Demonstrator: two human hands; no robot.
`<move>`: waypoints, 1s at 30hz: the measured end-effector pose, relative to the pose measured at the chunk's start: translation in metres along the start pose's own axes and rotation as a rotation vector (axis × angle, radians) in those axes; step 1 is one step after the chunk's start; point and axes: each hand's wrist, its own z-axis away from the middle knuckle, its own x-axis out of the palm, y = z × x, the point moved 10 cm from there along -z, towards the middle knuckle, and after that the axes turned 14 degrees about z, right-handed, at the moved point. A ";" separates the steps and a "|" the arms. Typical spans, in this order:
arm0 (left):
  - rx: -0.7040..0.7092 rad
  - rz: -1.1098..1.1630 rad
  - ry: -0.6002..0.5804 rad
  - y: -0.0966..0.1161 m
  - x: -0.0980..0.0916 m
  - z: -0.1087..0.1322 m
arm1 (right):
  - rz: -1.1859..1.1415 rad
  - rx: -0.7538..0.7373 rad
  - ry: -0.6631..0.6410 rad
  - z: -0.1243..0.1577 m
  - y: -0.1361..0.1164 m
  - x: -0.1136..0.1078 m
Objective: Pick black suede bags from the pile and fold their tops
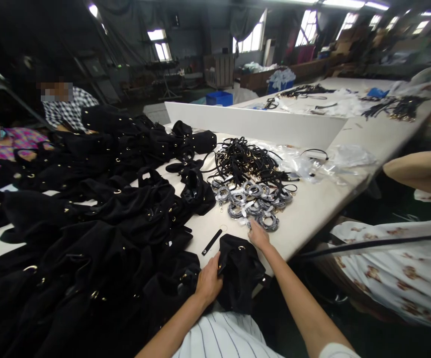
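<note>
A black fabric bag with gold-coloured eyelets lies at the table's near edge, in front of my body. My left hand grips its left side, fingers closed on the cloth. Beyond the bag, my right hand reaches to the near edge of a pile of coiled straps in clear wrapping. Its fingers are drawn together at a wrapped coil; whether they hold it I cannot make out. A short black strap with a metal snap lies flat on the table left of the coils.
Many black bags heap up on the left. Loose black straps with gold clasps lie behind the coils, near clear plastic bags. A white board stands across the table. A person in a patterned shirt is close on the right; two others sit far left.
</note>
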 end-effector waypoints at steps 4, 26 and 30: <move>-0.013 0.039 0.014 -0.002 -0.005 0.001 | 0.088 0.102 -0.059 -0.010 0.001 0.026; -0.004 0.009 -0.030 -0.003 0.000 -0.004 | -1.070 0.287 -0.625 0.197 -0.028 0.022; 0.020 0.025 -0.075 0.000 -0.002 0.002 | -1.049 0.327 -0.417 0.170 -0.030 0.038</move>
